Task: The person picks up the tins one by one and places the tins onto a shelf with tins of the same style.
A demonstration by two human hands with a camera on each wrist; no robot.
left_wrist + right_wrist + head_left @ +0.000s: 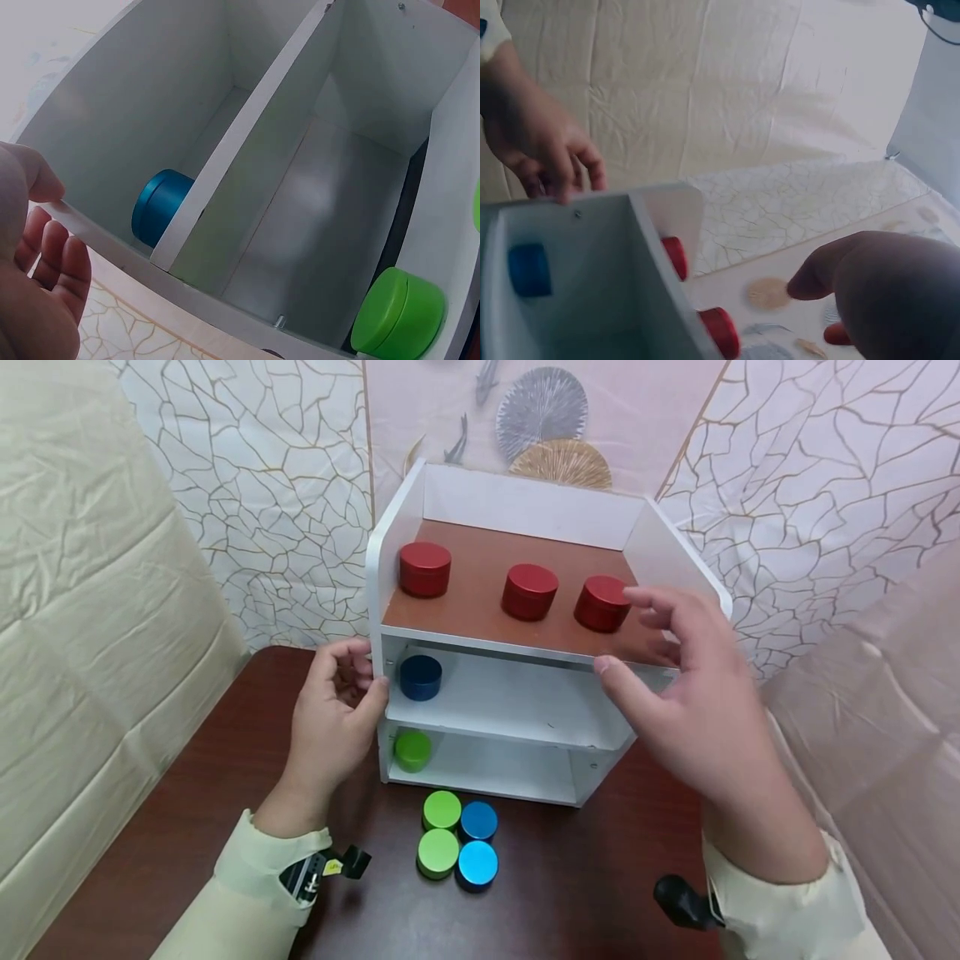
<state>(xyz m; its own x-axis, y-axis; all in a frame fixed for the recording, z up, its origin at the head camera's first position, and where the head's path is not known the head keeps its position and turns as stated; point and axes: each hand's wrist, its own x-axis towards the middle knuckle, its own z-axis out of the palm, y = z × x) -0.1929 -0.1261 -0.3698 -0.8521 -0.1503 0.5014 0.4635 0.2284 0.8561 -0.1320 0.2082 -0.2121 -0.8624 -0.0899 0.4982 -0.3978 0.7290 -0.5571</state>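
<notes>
A white shelf unit (510,647) with a brown top stands on the table. My left hand (333,727) holds its left side panel, thumb at the front edge and fingers bent outside. Three red round tins stand on top: a left one (424,570), a middle one (529,592) and a right one (602,604). My right hand (697,693) is at the right tin, thumb and fingers spread apart; its fingertips overlap that tin's edge in the head view. A dark blue tin (421,677) sits on the middle shelf, a green tin (412,751) on the bottom one, both at the left.
In front of the unit, two light green tins (438,853) and two blue tins (477,865) stand close together on the dark brown table (570,885). A patterned cloth (270,485) hangs behind, and beige cloth (97,610) drapes the left side.
</notes>
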